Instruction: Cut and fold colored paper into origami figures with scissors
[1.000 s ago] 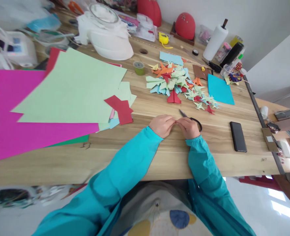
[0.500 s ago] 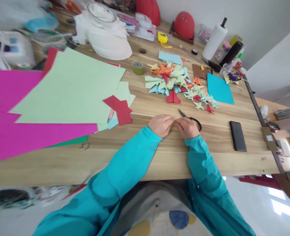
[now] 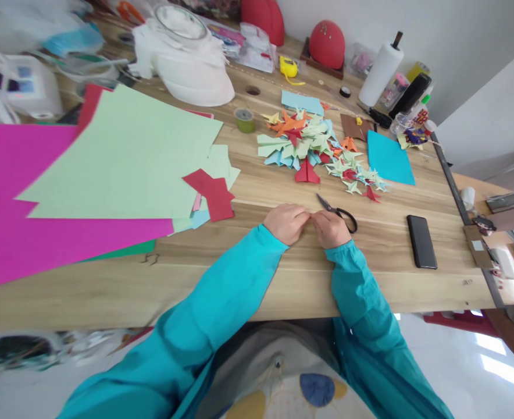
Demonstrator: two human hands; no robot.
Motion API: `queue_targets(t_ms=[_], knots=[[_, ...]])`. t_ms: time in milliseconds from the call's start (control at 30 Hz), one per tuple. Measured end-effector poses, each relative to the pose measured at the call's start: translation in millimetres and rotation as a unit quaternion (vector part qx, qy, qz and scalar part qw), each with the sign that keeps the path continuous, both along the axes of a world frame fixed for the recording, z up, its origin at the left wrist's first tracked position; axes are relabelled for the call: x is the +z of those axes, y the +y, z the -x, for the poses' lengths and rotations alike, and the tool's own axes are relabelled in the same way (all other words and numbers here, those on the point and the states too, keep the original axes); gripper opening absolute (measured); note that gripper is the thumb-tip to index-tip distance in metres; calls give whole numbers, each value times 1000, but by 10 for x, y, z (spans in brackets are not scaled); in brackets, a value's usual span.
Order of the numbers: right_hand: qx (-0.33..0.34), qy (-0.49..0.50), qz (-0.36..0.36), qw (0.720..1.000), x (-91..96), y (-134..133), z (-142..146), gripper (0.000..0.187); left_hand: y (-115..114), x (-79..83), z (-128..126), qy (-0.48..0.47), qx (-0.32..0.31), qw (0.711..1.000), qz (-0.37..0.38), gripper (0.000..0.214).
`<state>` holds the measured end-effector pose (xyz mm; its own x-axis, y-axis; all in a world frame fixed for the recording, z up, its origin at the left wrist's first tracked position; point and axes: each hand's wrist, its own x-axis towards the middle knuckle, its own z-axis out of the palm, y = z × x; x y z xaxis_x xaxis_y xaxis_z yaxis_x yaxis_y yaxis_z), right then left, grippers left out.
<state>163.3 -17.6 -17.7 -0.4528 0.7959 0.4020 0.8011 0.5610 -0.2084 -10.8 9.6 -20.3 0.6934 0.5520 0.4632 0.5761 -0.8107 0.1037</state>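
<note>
Fingertip to fingertip, my left hand (image 3: 286, 224) and my right hand (image 3: 330, 228) meet low over the wooden table (image 3: 257, 279). Both are closed in a pinch. Whatever sits between them is hidden by the fingers; only a tiny reddish spot shows there. Just behind my right hand lie black-handled scissors (image 3: 338, 212), blades pointing away to the left. Farther back is a heap of folded paper shapes (image 3: 304, 139) in green, orange, red and blue, with a red folded paper piece (image 3: 307, 171) at its front edge. Red paper scraps (image 3: 217, 199) lie to the left.
Large light green sheets (image 3: 121, 163) overlap a magenta sheet (image 3: 30, 192) on the left. A phone (image 3: 421, 241) and a blue sheet (image 3: 390, 157) lie on the right. Along the back stand a white cap (image 3: 196, 73), a yellow tape measure (image 3: 288, 67) and a white roll (image 3: 381, 73).
My right hand has shifted very slightly left and down, uncovering a little more of the scissors. My left hand stays nearly in place, and the fingertips remain together.
</note>
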Motion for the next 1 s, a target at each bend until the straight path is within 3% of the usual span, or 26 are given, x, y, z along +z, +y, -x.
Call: queue_targets(t_ms=[133,333,533,833,1000], knots=[[-1,8,3,1000,-10,17,-45,27,-1,21,3,-9,4,1000,3,26],[-61,60,-23,996,31,29,-99,22,-3,53,12,-69,26,997,2,32],[-1,64,20,998,63,-10,-6,23,1,19,13,-60,18,998,19,28],[8,50,33,998,29,-4,-5,26,21,-17,17,-41,-12,999,10,26],[-56,97,6,994,11,23,-47,23,-15,37,-6,-149,15,988,42,25]])
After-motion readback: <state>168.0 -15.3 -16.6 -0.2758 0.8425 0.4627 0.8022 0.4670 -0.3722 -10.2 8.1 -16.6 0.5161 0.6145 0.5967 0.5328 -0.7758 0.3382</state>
